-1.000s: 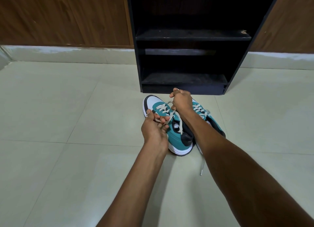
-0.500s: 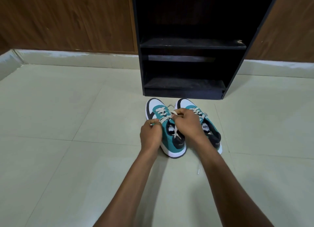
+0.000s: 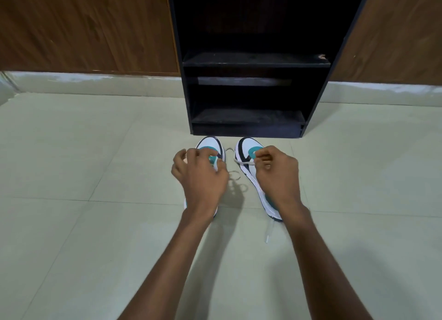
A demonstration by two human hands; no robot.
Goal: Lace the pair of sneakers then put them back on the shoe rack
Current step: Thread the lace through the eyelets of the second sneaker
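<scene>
We have one hand over each shoe: our left hand (image 3: pixel 199 176) curls over the left sneaker (image 3: pixel 210 147), and our right hand (image 3: pixel 275 173) curls over the right sneaker (image 3: pixel 248 150), but we cannot tell if the bent fingers grip anything. The toes point at the black shoe rack (image 3: pixel 246 118), so we guess the shoes go in soon. A loose lace (image 3: pixel 268 231) trails on the pale tiled floor (image 3: pixel 83 224), by a brown wooden wall (image 3: pixel 83 27).
</scene>
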